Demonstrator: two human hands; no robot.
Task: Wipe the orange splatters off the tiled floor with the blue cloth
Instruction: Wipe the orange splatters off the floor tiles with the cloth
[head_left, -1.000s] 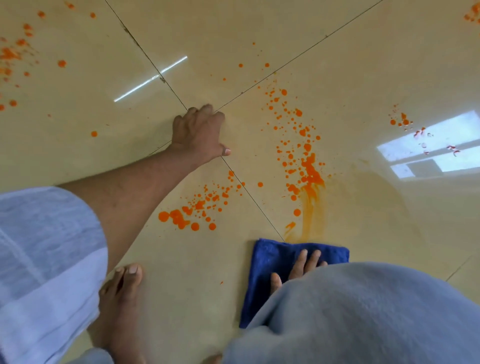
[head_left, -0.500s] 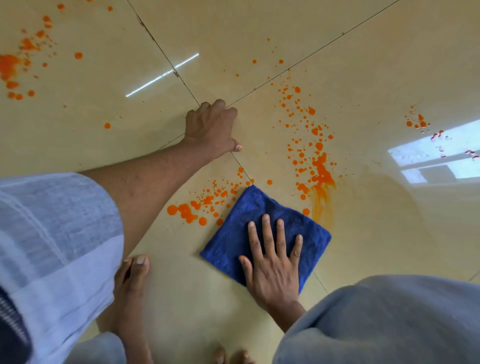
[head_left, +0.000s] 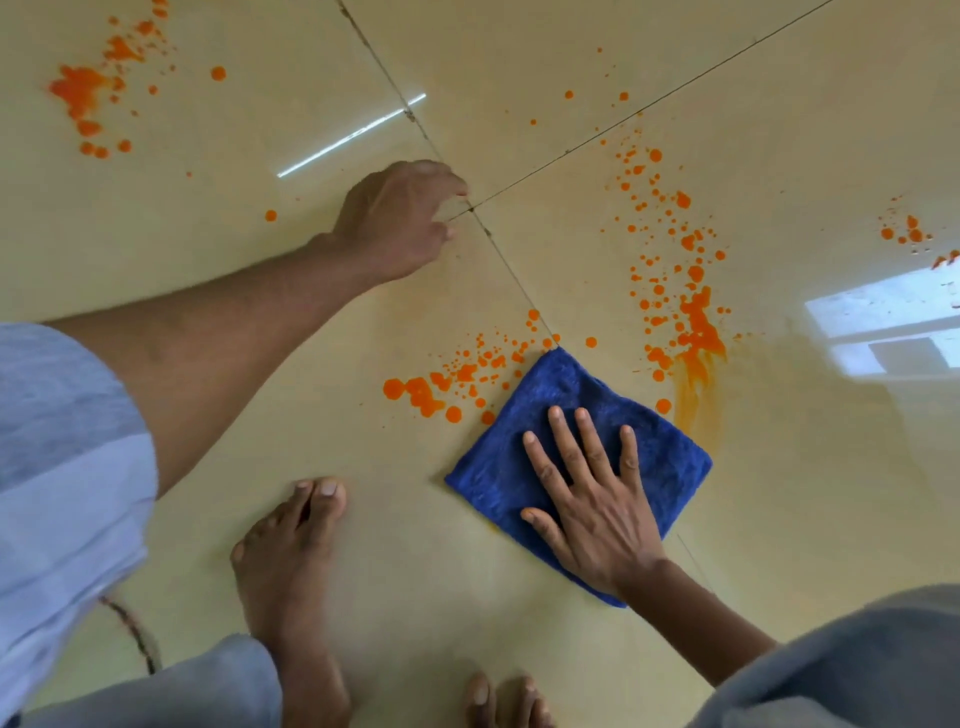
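Nearest us, our bare feet (head_left: 291, 561) are planted on the tiled floor (head_left: 519, 597), one forward, which we judge keeps us steady in a crouch. Just beyond, our right hand (head_left: 592, 509) lies flat with fingers spread on the blue cloth (head_left: 571, 415); nothing is gripped, the open palm only presses the folded cloth down so its whole face meets the tile. The cloth's far corner touches the nearest orange splatters (head_left: 467, 374) (a smeared streak (head_left: 696, 395) lies just beside its right edge). Farther out, our left hand (head_left: 400, 218) rests on the floor where the grout lines (head_left: 519, 291) cross, fingers loosely curled and holding nothing, probably as a prop for our weight. More splatters lie well apart at far left and right. We see no brand, label or writing anywhere.
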